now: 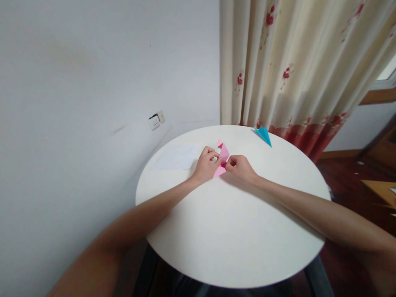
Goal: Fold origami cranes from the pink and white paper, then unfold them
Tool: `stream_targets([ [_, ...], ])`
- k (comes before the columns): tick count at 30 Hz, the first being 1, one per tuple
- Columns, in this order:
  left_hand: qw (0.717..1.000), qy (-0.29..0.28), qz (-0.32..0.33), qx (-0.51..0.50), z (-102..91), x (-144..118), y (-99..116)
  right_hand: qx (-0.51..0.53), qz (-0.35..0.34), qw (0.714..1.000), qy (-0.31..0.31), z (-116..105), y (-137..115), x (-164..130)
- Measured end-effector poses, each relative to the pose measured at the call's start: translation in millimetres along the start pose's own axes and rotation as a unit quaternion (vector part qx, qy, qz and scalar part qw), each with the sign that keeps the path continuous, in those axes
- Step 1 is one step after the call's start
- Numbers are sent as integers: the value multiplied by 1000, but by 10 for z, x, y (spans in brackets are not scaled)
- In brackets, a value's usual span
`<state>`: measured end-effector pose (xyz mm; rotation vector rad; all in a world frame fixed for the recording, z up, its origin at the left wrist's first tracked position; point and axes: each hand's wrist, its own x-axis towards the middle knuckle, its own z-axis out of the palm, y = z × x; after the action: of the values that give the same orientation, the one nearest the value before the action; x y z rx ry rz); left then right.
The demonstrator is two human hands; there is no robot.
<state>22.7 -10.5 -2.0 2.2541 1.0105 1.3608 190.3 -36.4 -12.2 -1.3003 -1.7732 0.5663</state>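
Observation:
A folded piece of pink paper (224, 153) is between my two hands, over the far middle of the round white table. It has a small bent tip at its far end and a pointed flap at its near end. My left hand (206, 167) grips its left side, thumb and fingers closed on the paper. From the right, my right hand (241, 167) pinches its edge with thumb and forefinger. Part of the paper's middle is hidden by the fingers.
A blue paper plane (264, 135) lies near the far right edge of the white table (235, 239). To the left of my hands is a white sheet (175, 157). A wall with a socket (154, 122) stands at the left, a flowered curtain (278, 62) behind.

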Motion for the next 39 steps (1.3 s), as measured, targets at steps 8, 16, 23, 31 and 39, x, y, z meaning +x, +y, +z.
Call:
stream_targets([
  [8,995,8,-33,-93,-7,24,-135,179,97,978,-34,-8,42,83],
  [16,961,-60,-115,-244,6,23,-162,344,47,937,-29,-58,34,73],
  [23,950,-58,-144,-272,16,14,-124,362,33,931,22,-37,122,124],
  [31,941,-33,-170,-290,20,15,-143,405,21,914,-18,-67,96,117],
  [39,957,-5,-148,-249,-6,22,-162,378,41,925,1,-121,76,126],
])
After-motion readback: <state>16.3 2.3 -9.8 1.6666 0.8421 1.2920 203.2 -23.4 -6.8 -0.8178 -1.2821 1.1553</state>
